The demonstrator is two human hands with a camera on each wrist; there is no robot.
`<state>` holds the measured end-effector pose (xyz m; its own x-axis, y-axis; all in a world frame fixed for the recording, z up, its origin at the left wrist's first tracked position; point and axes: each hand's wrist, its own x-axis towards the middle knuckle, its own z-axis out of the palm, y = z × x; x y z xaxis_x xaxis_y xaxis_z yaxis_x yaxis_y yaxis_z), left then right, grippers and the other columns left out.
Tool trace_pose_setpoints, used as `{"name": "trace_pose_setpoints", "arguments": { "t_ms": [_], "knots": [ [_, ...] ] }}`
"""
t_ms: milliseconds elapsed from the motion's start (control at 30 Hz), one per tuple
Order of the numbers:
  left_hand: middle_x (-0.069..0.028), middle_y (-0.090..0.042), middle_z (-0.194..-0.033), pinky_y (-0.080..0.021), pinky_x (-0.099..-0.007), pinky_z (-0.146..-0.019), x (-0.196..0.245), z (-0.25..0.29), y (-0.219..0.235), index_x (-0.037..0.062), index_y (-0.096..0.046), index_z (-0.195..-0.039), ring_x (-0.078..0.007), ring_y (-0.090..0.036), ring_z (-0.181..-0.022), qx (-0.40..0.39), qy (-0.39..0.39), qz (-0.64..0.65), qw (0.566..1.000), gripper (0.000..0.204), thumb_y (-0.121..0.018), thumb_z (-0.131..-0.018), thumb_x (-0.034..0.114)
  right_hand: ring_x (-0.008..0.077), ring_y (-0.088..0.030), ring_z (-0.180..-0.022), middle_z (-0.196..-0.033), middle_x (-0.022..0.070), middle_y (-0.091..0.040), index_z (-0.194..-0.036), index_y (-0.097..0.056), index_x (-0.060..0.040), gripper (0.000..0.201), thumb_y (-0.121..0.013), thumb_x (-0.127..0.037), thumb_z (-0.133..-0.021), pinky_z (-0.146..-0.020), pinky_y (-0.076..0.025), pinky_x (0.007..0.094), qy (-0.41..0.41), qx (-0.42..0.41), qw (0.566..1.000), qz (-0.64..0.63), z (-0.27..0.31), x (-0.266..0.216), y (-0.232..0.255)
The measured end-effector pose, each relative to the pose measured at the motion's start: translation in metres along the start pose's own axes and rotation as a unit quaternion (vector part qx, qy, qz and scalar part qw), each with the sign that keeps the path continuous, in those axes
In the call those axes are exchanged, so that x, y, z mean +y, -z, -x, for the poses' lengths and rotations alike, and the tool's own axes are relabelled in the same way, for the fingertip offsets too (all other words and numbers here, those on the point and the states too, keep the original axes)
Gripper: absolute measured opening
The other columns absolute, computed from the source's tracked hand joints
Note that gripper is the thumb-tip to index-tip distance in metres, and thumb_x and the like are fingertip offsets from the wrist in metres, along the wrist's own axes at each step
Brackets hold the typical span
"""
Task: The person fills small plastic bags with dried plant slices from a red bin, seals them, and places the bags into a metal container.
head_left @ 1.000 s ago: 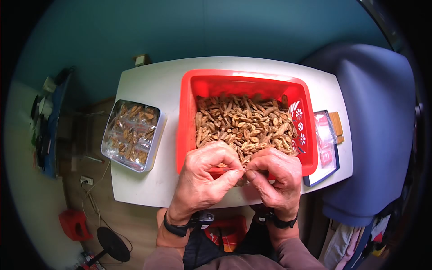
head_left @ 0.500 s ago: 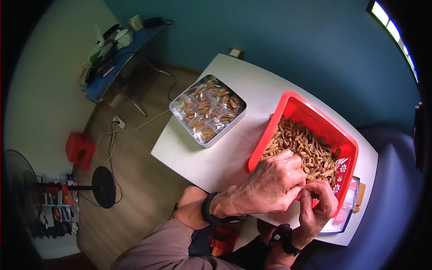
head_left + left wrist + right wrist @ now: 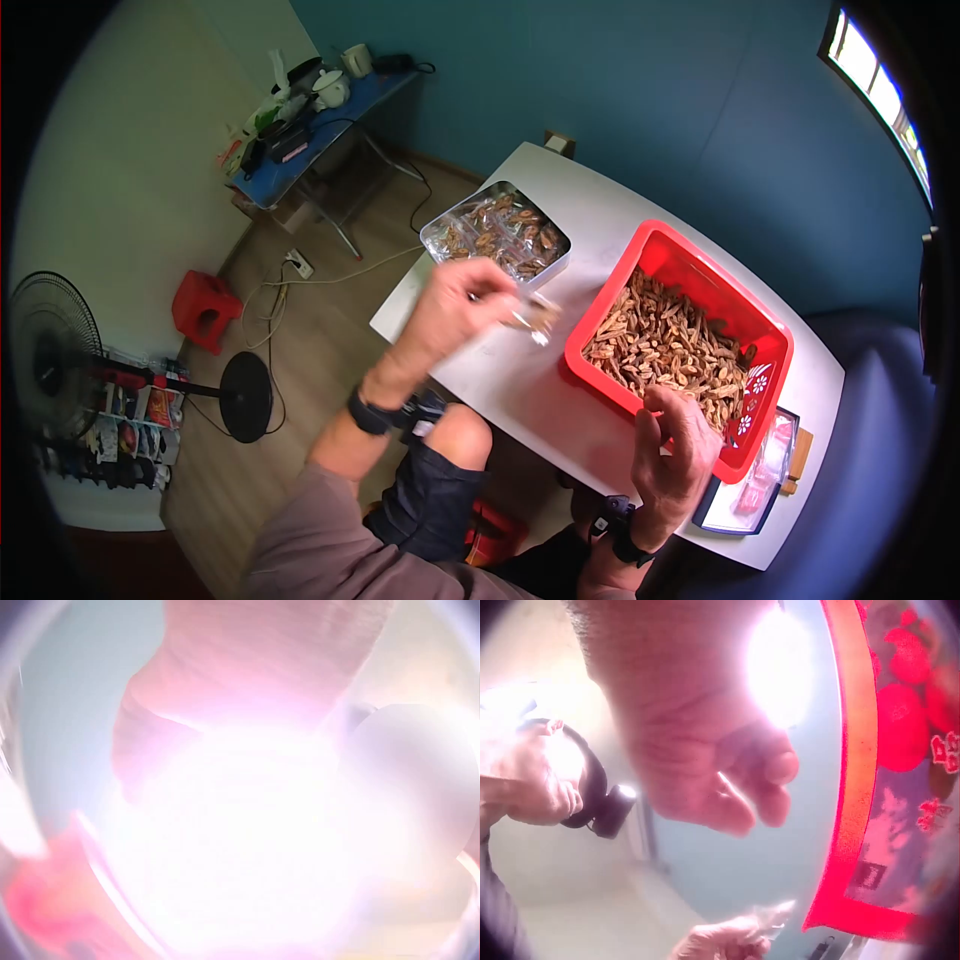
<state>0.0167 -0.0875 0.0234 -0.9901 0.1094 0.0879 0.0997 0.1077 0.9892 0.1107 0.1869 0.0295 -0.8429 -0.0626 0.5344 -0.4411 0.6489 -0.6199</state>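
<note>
My left hand point(image 3: 458, 310) pinches a small clear plastic bag point(image 3: 540, 316) holding brown dried slices, blurred over the white table. Beyond that hand is a metal tin point(image 3: 556, 268) filled with similar bagged slices point(image 3: 490, 235). In the right wrist view, the bag point(image 3: 774, 918) sticks out from the left fingertips. By the near rim of the red plastic basket point(image 3: 610, 378), my right hand point(image 3: 678, 455) has loosely curled fingers with nothing visible in them. Loose dried slices point(image 3: 675, 345) fill the basket's bottom. Glare hides most of the left hand's work in its wrist view.
The white table point(image 3: 480, 375) carries tin and basket. Right of the basket lies a dark-edged tray point(image 3: 715, 517) with pink-and-clear packets, beside a wooden piece point(image 3: 800, 455). A black fan point(image 3: 55, 355), a red stool point(image 3: 205, 310) and a cluttered blue table point(image 3: 345, 120) stand to the left.
The head view has swung left. From meeting the right hand over the basket's near rim, my left hand has moved left towards the tin with the bag. The right hand stays by the basket.
</note>
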Motion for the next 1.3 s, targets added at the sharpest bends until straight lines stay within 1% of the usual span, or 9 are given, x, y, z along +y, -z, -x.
{"name": "trace_pose_setpoints", "arguments": {
  "t_ms": [100, 133, 200, 300, 367, 733, 933, 1167, 1300],
  "knots": [
    [-0.0034, -0.068, -0.077, -0.048, -0.0210, -0.056, -0.012, -0.012, 0.053, 0.0031, -0.065, -0.086, -0.0080, -0.062, -0.065, 0.079, 0.088, 0.029, 0.993, 0.010, -0.071, -0.079, 0.006, 0.0282, -0.067, -0.067, -0.088, 0.0129, -0.070, -0.101, -0.068, -0.0031, 0.023, -0.072, 0.002, -0.079, -0.057, -0.052, 0.0363, 0.041, -0.034, 0.997, 0.052, -0.001, -0.001, -0.001],
    [-0.0034, -0.068, -0.077, -0.048, -0.0210, -0.056, -0.019, -0.019, 0.067, 0.0031, -0.065, -0.086, -0.0080, -0.062, -0.065, 0.079, 0.087, 0.026, 0.993, 0.010, -0.071, -0.079, 0.006, 0.0275, -0.067, -0.066, -0.086, 0.0105, -0.068, -0.100, -0.068, -0.0048, 0.020, -0.071, -0.002, -0.081, -0.058, -0.052, 0.0367, 0.066, -0.042, 0.994, 0.077, -0.002, -0.001, -0.001],
    [-0.0045, -0.066, -0.074, -0.048, -0.0228, -0.051, -0.034, -0.033, 0.091, 0.0040, -0.061, -0.085, -0.0100, -0.062, -0.063, 0.135, 0.123, -0.040, 0.982, 0.011, -0.070, -0.079, 0.004, 0.0272, -0.066, -0.065, -0.085, 0.0102, -0.066, -0.101, -0.068, -0.0054, 0.020, -0.070, -0.002, -0.081, -0.057, -0.051, 0.0371, 0.067, -0.072, 0.991, 0.088, -0.001, -0.002, 0.000],
    [-0.0055, -0.065, -0.072, -0.046, -0.0224, -0.047, -0.046, -0.052, 0.108, 0.0037, -0.058, -0.086, -0.0108, -0.061, -0.060, 0.160, 0.123, -0.073, 0.977, 0.014, -0.070, -0.079, 0.003, 0.0270, -0.064, -0.064, -0.083, 0.0092, -0.063, -0.103, -0.067, -0.0066, 0.020, -0.067, -0.005, -0.084, -0.056, -0.050, 0.0383, 0.073, -0.109, 0.986, 0.103, 0.001, -0.001, 0.000],
    [-0.0065, -0.065, -0.072, -0.047, -0.0221, -0.045, -0.055, -0.065, 0.112, 0.0025, -0.057, -0.089, -0.0112, -0.061, -0.058, 0.165, 0.140, -0.078, 0.973, 0.018, -0.072, -0.079, 0.000, 0.0299, -0.068, -0.069, -0.087, 0.0110, -0.069, -0.098, -0.068, -0.0078, 0.013, -0.070, -0.006, -0.084, -0.058, -0.051, 0.0391, 0.036, -0.149, 0.980, 0.127, 0.002, -0.002, 0.002],
    [-0.0115, -0.067, -0.075, -0.051, -0.0224, -0.046, -0.074, -0.119, 0.078, -0.0021, -0.061, -0.088, -0.0147, -0.064, -0.058, 0.168, 0.195, -0.013, 0.966, 0.011, -0.068, -0.079, -0.005, 0.0306, -0.065, -0.068, -0.082, 0.0103, -0.065, -0.100, -0.068, -0.0084, 0.015, -0.070, -0.006, -0.085, -0.057, -0.049, 0.0400, -0.003, -0.129, 0.984, 0.120, 0.004, 0.010, 0.014],
    [-0.0146, -0.069, -0.082, -0.058, -0.0240, -0.052, -0.086, -0.121, 0.061, -0.0056, -0.061, -0.091, -0.0150, -0.067, -0.060, 0.120, 0.224, 0.022, 0.967, 0.011, -0.064, -0.081, -0.008, 0.0303, -0.065, -0.068, -0.081, 0.0096, -0.064, -0.100, -0.067, -0.0086, 0.015, -0.070, -0.007, -0.085, -0.057, -0.048, 0.0401, -0.014, -0.139, 0.981, 0.131, 0.002, 0.010, 0.012],
    [-0.0179, -0.069, -0.085, -0.063, -0.0257, -0.057, -0.102, -0.126, 0.052, -0.0085, -0.061, -0.093, -0.0198, -0.070, -0.064, 0.137, 0.228, 0.073, 0.961, 0.009, -0.061, -0.083, -0.009, 0.0273, -0.063, -0.064, -0.080, 0.0093, -0.058, -0.103, -0.066, -0.0078, 0.021, -0.068, -0.005, -0.082, -0.055, -0.048, 0.0392, 0.003, -0.144, 0.977, 0.155, 0.000, 0.011, 0.008],
    [-0.0207, -0.070, -0.087, -0.063, -0.0266, -0.057, -0.113, -0.127, 0.052, -0.0121, -0.060, -0.094, -0.0207, -0.070, -0.063, 0.136, 0.244, 0.076, 0.957, 0.008, -0.058, -0.087, -0.008, 0.0296, -0.065, -0.069, -0.083, 0.0092, -0.062, -0.100, -0.068, -0.0093, 0.015, -0.070, -0.009, -0.085, -0.057, -0.048, 0.0406, -0.028, -0.153, 0.975, 0.159, 0.000, 0.008, 0.007]
  ]
}}
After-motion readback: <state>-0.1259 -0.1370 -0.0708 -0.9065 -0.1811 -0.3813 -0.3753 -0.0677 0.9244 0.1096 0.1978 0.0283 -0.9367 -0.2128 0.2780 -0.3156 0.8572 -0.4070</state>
